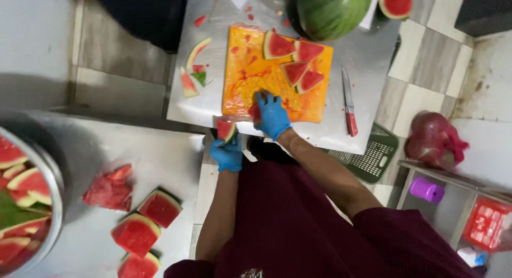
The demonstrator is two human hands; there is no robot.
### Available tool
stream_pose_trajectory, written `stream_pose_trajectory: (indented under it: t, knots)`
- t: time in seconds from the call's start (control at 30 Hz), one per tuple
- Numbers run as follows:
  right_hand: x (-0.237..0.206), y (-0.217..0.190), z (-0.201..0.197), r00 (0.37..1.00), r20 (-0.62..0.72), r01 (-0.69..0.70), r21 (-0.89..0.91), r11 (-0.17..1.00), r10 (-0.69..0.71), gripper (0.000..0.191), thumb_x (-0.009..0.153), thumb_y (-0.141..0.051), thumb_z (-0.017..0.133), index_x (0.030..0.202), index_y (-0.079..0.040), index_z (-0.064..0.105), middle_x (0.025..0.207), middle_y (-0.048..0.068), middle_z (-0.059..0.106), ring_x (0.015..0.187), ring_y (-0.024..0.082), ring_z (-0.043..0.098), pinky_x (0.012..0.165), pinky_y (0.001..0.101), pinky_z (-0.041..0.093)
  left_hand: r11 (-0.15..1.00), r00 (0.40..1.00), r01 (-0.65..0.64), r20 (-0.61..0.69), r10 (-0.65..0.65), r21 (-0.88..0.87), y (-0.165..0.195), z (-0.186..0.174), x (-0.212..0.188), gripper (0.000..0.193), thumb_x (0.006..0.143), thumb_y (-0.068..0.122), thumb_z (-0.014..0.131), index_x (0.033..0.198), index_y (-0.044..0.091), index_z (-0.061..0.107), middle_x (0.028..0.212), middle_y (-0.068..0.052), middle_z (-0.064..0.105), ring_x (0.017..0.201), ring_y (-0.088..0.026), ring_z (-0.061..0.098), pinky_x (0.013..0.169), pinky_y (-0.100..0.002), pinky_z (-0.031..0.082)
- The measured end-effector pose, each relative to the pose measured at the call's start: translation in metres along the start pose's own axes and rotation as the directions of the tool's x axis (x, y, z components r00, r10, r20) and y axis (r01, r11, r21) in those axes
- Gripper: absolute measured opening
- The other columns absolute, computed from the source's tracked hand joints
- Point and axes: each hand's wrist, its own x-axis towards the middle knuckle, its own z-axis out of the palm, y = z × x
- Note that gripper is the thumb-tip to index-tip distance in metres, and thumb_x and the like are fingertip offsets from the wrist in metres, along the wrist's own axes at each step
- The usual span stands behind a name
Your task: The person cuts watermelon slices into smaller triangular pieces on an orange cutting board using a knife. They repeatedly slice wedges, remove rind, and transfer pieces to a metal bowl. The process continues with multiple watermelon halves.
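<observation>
left fingers [228, 154] gripping a watermelon wedge [225, 130] at table [368, 59] edge | right fingers [273, 115] flat on orange board [250, 81], holding nothing I can tell | four wedges [296, 62] cut | whole melon [333, 11] uncut

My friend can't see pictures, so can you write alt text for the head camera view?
Seen from above, a person in blue gloves holds a watermelon wedge in the left hand and presses the right hand on an orange cutting board. Four watermelon slices lie on the board, a red-handled knife lies beside it, and a whole watermelon sits beyond.
</observation>
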Motion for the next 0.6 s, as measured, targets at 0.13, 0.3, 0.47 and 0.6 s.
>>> stream_pose_trajectory:
  t: [0.13,0.3,0.47,0.6]
  knots:
    - [-0.016,0.002,0.021,0.982,-0.113,-0.141,0.121,0.983,0.155,0.069,0.088,-0.029,0.085,0.138,-0.002,0.047,0.153,0.031,0.039,0.123,0.051,0.049,0.082,0.0496,0.056,0.97,0.99,-0.09,0.124,0.064,0.225,0.009,-0.005,-0.004,0.056,0.078,0.008,0.057,0.134,0.002,0.059,0.137,-0.016,0.064,0.127,-0.033,0.063,0.113,-0.051,0.046]
    - [-0.046,0.002,0.009,0.967,-0.228,0.053,0.62,0.783,0.115,0.09,0.064,-0.032,0.096,0.133,0.0,0.047,0.131,0.028,0.045,0.123,0.048,0.05,0.106,0.0514,0.048,0.88,0.958,-0.28,0.176,0.228,0.383,0.016,0.006,-0.046,0.047,0.089,-0.001,0.059,0.137,0.001,0.056,0.136,-0.02,0.062,0.131,-0.037,0.058,0.117,-0.049,0.045]
    - [-0.04,-0.152,-0.044,0.827,-0.33,0.513,0.774,0.371,-0.455,0.108,0.061,-0.027,0.09,0.152,-0.001,0.037,0.142,0.028,0.043,0.132,0.044,0.05,0.111,0.047,0.047,0.878,0.876,-0.475,0.072,0.478,-0.049,0.082,0.019,-0.111,0.041,0.099,0.018,0.052,0.138,0.007,0.056,0.139,-0.016,0.062,0.126,-0.034,0.061,0.11,-0.05,0.047]
    - [-0.03,-0.311,-0.08,0.523,-0.463,0.789,0.58,0.202,-0.716,0.115,0.069,-0.032,0.095,0.157,0.001,0.029,0.15,0.029,0.042,0.135,0.049,0.047,0.115,0.051,0.041,0.675,0.669,-0.719,0.098,0.737,-0.168,0.215,0.008,-0.16,0.043,0.1,0.026,0.051,0.136,0.004,0.06,0.136,-0.017,0.066,0.125,-0.033,0.064,0.109,-0.047,0.051]
